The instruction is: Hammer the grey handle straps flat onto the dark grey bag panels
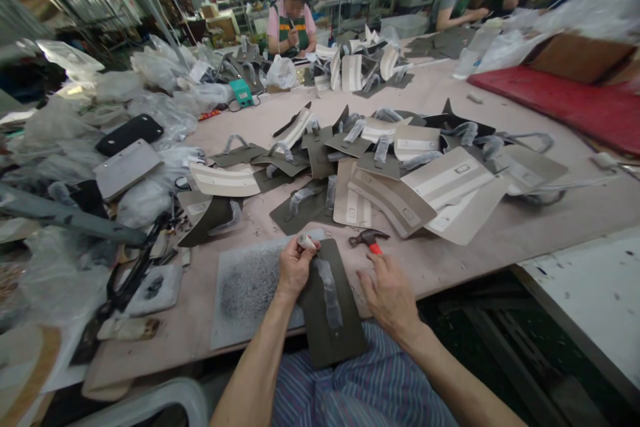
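Observation:
My left hand (295,270) is closed around a short white round-ended stub (307,242), whose exact kind I cannot make out. It is at the top left edge of a dark grey-green panel (320,327) with a plastic-wrapped handle (330,297). The panel lies partly over a speckled, worn board (245,287) and reaches past the table edge toward my lap. To the right, my right hand (390,293) has its fingers on the red handle of a claw hammer (367,238), its thumb held apart. The hammer's head rests on or just above the table.
A heap of similar panels (310,153) with wrapped handles covers the table's middle. Plastic bags (145,93) crowd the left. A red board (560,107) lies at the far right. One co-worker (291,27) sits across the table; others are at the back right.

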`<state>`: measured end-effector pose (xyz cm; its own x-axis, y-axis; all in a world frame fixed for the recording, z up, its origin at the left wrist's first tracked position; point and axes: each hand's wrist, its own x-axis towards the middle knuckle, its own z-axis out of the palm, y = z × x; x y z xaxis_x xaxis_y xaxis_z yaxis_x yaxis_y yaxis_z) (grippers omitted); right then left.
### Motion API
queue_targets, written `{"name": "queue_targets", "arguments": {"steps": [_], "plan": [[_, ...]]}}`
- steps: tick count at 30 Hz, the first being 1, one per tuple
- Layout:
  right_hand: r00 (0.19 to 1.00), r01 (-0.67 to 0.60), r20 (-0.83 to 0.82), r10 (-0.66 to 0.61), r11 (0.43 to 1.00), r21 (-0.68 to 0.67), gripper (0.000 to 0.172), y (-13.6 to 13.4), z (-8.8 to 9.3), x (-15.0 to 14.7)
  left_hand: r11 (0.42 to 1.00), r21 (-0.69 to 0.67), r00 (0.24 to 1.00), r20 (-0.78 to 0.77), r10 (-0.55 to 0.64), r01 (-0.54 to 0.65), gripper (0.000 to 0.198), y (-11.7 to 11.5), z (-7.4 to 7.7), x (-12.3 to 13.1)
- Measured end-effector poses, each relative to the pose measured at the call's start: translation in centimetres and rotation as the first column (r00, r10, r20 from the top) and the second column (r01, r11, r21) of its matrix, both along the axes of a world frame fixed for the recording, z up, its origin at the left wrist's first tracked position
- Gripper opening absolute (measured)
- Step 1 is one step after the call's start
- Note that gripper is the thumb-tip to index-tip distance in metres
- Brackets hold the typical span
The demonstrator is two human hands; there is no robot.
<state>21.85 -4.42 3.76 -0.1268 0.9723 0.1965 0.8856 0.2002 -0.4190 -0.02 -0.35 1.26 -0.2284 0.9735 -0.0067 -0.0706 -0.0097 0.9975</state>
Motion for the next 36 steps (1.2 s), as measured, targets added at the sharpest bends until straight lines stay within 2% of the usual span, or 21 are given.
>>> {"name": "queue_targets", "arguments": {"steps": [3, 5, 7, 10, 12, 14, 15, 16, 17, 18, 19, 21, 22, 23, 25, 28, 29, 31, 33, 35, 36], "plan": [[0.955, 0.120, 0.286, -0.082, 0.986, -0.117, 0.031, 0.0, -0.8, 3.4, 1.000, -0.018, 0.999, -0.033, -0.015, 0.015, 0.028, -0.1, 0.0, 0.0], [0.930, 0.161, 0.359, -0.080, 0.966, -0.201, 0.030, -0.1, -1.3, 4.9, 0.999, -0.028, 0.998, -0.050, -0.025, 0.024, 0.028, -0.1, -0.1, 0.0], [0.934, 0.185, 0.348, -0.081, 0.944, -0.275, 0.027, 0.0, -1.5, 5.5, 0.999, -0.023, 0.996, -0.078, -0.035, 0.034, 0.026, -0.1, -0.2, 0.0], [0.982, 0.183, 0.133, -0.137, 0.873, -0.453, 0.015, 0.4, -1.2, 5.5, 1.000, 0.002, 0.985, -0.168, -0.030, 0.031, 0.020, -0.2, -0.1, 0.1], [0.949, 0.083, -0.177, -0.261, 0.749, -0.658, 0.013, 0.7, -0.4, 5.0, 1.000, 0.025, 0.967, -0.253, -0.007, 0.013, 0.017, -0.4, -0.1, 0.3], [0.771, -0.109, -0.442, -0.459, 0.588, -0.801, 0.012, 0.9, 0.7, 4.2, 0.998, 0.058, 0.938, -0.346, 0.023, -0.003, 0.016, -0.7, -0.1, 0.5], [0.670, -0.190, -0.506, -0.542, 0.534, -0.824, 0.012, 0.9, 1.5, 3.8, 0.997, 0.078, 0.920, -0.391, 0.032, -0.001, 0.016, -0.9, -0.1, 0.6], [0.598, -0.236, -0.541, -0.591, 0.515, -0.824, 0.012, 0.8, 2.3, 3.4, 0.995, 0.097, 0.901, -0.433, 0.032, 0.011, 0.016, -1.0, -0.1, 0.7], [0.570, -0.243, -0.565, -0.596, 0.535, -0.809, 0.013, 0.7, 3.1, 3.0, 0.993, 0.113, 0.882, -0.471, 0.025, 0.032, 0.017, -1.2, -0.1, 0.8], [0.583, -0.217, -0.594, -0.554, 0.599, -0.771, 0.017, 0.6, 3.9, 2.6, 0.990, 0.126, 0.866, -0.500, 0.014, 0.056, 0.017, -1.3, -0.1, 0.9], [0.629, -0.176, -0.622, -0.466, 0.694, -0.698, 0.022, 0.4, 4.7, 2.2, 0.988, 0.132, 0.854, -0.521, 0.001, 0.079, 0.017, -1.4, 0.0, 1.0], [0.771, -0.110, -0.606, -0.199, 0.894, -0.434, 0.032, 0.2, 5.9, 1.5, 0.987, 0.130, 0.842, -0.539, -0.010, 0.095, 0.018, -1.5, 0.0, 1.0], [0.841, -0.104, -0.537, -0.062, 0.956, -0.274, 0.034, 0.2, 6.4, 1.3, 0.988, 0.129, 0.841, -0.541, -0.003, 0.087, 0.018, -1.5, 0.1, 1.0], [0.901, -0.126, -0.431, 0.054, 0.982, -0.141, 0.036, 0.3, 6.8, 1.1, 0.989, 0.128, 0.840, -0.542, 0.006, 0.076, 0.018, -1.4, 0.1, 1.0], [0.964, -0.212, -0.169, 0.203, 0.977, -0.034, 0.036, 0.8, 7.6, 0.9, 0.991, 0.123, 0.837, -0.548, 0.018, 0.059, 0.017, -1.3, 0.0, 0.9], [0.945, -0.313, 0.073, 0.320, 0.946, -0.085, 0.031, 2.0, 10.7, 1.1, 0.993, 0.103, 0.838, -0.546, 0.014, 0.051, 0.015, -1.2, -0.1, 0.8], [0.943, -0.325, 0.063, 0.328, 0.944, -0.052, 0.030, 2.3, 12.2, 1.2, 0.994, 0.096, 0.843, -0.539, 0.008, 0.052, 0.016, -1.2, -0.1, 0.8], [0.960, -0.257, -0.084, 0.269, 0.958, 0.131, 0.029, 2.8, 15.2, 1.2, 0.994, 0.092, 0.853, -0.522, -0.002, 0.059, 0.016, -1.2, -0.1, 0.8], [0.937, -0.048, -0.314, 0.152, 0.947, 0.317, 0.027, 2.8, 16.8, 0.8, 0.993, 0.097, 0.859, -0.512, -0.007, 0.066, 0.016, -1.2, -0.1, 0.8], [0.884, 0.076, -0.454, 0.106, 0.928, 0.366, 0.030, 2.4, 16.2, 0.1, 0.993, 0.101, 0.862, -0.507, -0.006, 0.066, 0.016, -1.2, -0.1, 0.9], [0.879, 0.047, -0.459, 0.127, 0.936, 0.350, 0.031, 2.1, 15.2, -0.1, 0.993, 0.099, 0.864, -0.504, -0.003, 0.062, 0.017, -1.2, -0.1, 0.9]]}}
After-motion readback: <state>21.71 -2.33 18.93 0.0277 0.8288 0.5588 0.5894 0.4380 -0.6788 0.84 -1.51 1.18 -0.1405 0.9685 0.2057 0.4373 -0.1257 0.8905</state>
